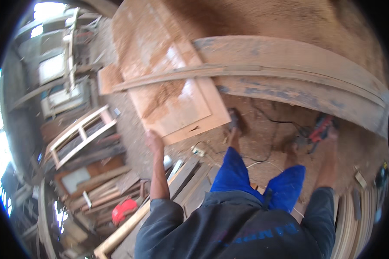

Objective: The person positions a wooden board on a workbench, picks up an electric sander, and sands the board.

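Note:
My left hand [153,141] grips the near left corner of a flat wooden panel [186,118], which is strewn with sawdust and has a small dark notch near its near edge. Far to the right, my right hand [331,133] is closed on a red and black corded power tool [319,128], held low beside my right foot. Blur hides the tool's exact kind. A long narrow wooden strip [160,78] lies across the panel and runs along a weathered plank [281,86] to the right.
A dark cord [272,121] trails over the sawdust-covered ground between my feet and the plank. At left lie a wooden frame [82,134], scrap boards [106,187] and a red object [124,210]. Stacked timber strips [354,220] stand at lower right.

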`<state>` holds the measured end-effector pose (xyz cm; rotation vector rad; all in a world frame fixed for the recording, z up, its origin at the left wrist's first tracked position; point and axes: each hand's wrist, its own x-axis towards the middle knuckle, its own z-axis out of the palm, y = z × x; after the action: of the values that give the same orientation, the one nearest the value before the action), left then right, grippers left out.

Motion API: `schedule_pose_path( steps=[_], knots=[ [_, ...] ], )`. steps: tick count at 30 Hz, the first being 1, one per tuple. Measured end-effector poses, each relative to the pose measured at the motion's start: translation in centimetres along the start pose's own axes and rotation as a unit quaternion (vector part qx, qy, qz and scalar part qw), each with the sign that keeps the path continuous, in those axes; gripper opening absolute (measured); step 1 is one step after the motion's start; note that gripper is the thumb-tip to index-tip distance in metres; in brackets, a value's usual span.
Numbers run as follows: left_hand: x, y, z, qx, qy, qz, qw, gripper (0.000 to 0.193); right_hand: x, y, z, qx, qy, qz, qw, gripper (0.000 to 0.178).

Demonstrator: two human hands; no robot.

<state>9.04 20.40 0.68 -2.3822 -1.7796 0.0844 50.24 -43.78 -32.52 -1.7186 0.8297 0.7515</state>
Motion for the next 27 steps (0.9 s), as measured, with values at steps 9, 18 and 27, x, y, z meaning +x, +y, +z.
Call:
schedule_pose_path(
  steps=[9, 18, 27],
  knots=[
    [-0.3, 0.9, -2.9, -0.127, 0.041, -0.076, 0.988, 0.049, 11.2, 11.2, 2.5, -0.053, -0.002, 0.065, 0.996, 0.029],
    [0.5, -2.1, -2.0, -0.202, 0.032, -0.083, 0.975, 0.051, 10.6, 14.3, 3.6, -0.097, -0.023, 0.067, 0.993, 0.039],
    [-0.1, 1.0, -1.4, -0.137, 0.030, -0.052, 0.989, 0.046, -2.2, 7.6, 7.6, -0.175, -0.126, -0.060, 0.975, 0.049]
  ],
)
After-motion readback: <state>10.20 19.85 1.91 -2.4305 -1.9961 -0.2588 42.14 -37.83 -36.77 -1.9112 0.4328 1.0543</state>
